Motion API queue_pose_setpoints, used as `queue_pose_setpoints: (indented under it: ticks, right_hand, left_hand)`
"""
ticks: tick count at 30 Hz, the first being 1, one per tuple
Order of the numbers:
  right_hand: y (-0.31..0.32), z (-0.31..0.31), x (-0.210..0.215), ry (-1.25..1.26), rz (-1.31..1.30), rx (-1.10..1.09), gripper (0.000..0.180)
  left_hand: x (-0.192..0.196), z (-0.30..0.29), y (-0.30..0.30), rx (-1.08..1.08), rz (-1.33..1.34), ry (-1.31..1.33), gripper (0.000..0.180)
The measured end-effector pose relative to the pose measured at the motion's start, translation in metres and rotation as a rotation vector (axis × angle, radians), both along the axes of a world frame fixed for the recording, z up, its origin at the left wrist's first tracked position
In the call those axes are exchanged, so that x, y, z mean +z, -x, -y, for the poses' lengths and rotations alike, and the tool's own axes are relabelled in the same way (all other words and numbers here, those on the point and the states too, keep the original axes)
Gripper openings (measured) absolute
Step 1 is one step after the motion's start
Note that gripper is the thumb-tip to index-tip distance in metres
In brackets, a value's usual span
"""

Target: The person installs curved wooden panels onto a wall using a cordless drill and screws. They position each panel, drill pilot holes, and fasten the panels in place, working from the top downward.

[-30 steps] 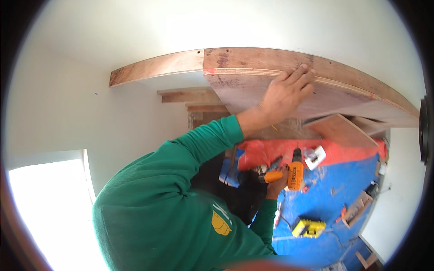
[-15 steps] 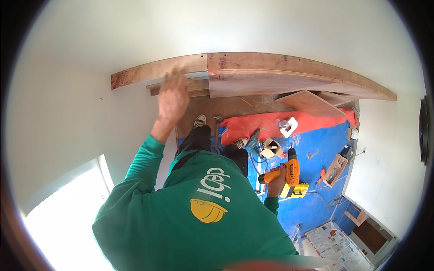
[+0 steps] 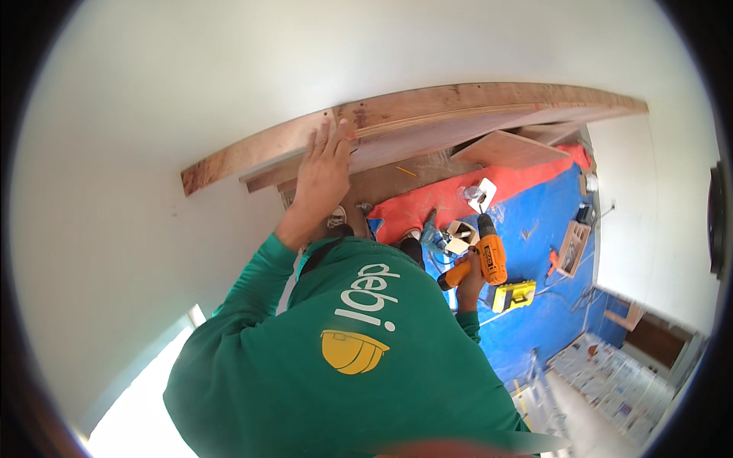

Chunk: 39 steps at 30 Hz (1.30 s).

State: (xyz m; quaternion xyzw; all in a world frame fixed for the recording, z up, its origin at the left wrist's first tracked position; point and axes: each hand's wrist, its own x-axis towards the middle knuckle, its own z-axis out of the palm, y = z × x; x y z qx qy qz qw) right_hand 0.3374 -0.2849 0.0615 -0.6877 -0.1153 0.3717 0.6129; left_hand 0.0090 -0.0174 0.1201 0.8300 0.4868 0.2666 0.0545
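My left hand (image 3: 322,172) lies with its fingers stretched out against the wooden batten (image 3: 252,150) on the white wall. Its fingertips touch the wood close to the joint with a longer wooden frame (image 3: 458,98), which runs off to the right. A small dark hole shows in the batten just above the fingers. Lower on the right, my right hand (image 3: 469,281) is closed round the grip of an orange cordless drill (image 3: 492,259). The drill's dark chuck points away from me, toward the wall side, and stays apart from the wood.
Below, a blue sheet (image 3: 519,336) and a red sheet (image 3: 405,204) cover the floor. On them stand an open cardboard box (image 3: 460,237), a teal power tool (image 3: 431,233), a yellow case (image 3: 513,296) and a wooden tray (image 3: 573,248). A loose board (image 3: 508,150) leans beneath the frame.
My left hand, blurred and raised before, has moved right and now rests on the batten beside the joint. The view has turned slightly; my right hand still holds the drill.
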Motion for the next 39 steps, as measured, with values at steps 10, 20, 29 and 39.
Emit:
queue_pose_setpoints:
  ticks: [10, 20, 29, 39]
  right_hand:
    - [0.054, 0.010, -0.001, 0.099, 0.034, -0.045, 0.029]
    - [0.052, 0.012, 0.002, 0.117, 0.057, -0.094, 0.030]
    - [0.038, 0.006, 0.009, 0.063, 0.059, -0.137, 0.026]
    - [0.034, 0.011, 0.004, 0.054, 0.071, -0.135, 0.028]
  left_hand:
    - [-0.004, -0.015, 0.027, -0.281, -0.350, 0.166, 0.023]
    - [0.003, -0.020, 0.023, -0.341, -0.366, 0.195, 0.020]
    - [0.052, -0.028, 0.008, -0.448, -0.102, 0.177, 0.012]
    - [0.002, -0.088, -0.153, -0.717, 0.239, -0.167, 0.016]
